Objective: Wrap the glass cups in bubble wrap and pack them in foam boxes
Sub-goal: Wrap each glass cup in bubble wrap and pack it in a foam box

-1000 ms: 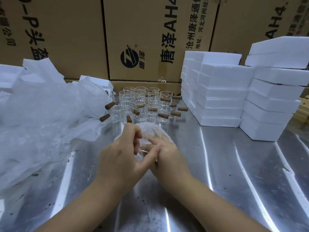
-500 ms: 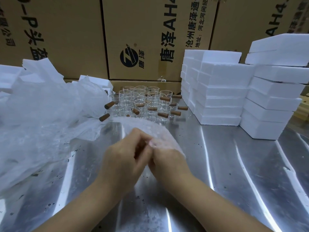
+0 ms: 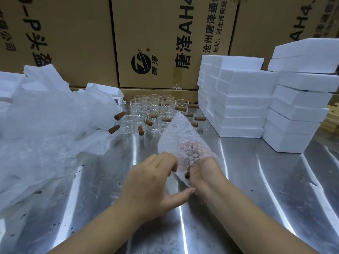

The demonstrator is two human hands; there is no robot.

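Risen upright since a moment ago, the bubble wrap point(image 3: 178, 138) is pinched by the right hand point(image 3: 205, 171), thumb against fingers behind it, while the left hand point(image 3: 150, 182) curls its fingers at the sheet's edge, thumb outstretched, grip unclear.

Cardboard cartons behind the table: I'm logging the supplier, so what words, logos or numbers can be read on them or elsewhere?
"唐泽AH4", sideways, cut off at the top: middle carton.
"唐泽" with ® beside the round logo: same carton.
"沧州唐泽通" and "地址:河北河间经", both cut off: same carton.
"-P头盔", partly hidden: left carton.
"AH4.", cut off: right carton.
Characters at the far left edge: too distorted to read.
Foam boxes: no text.
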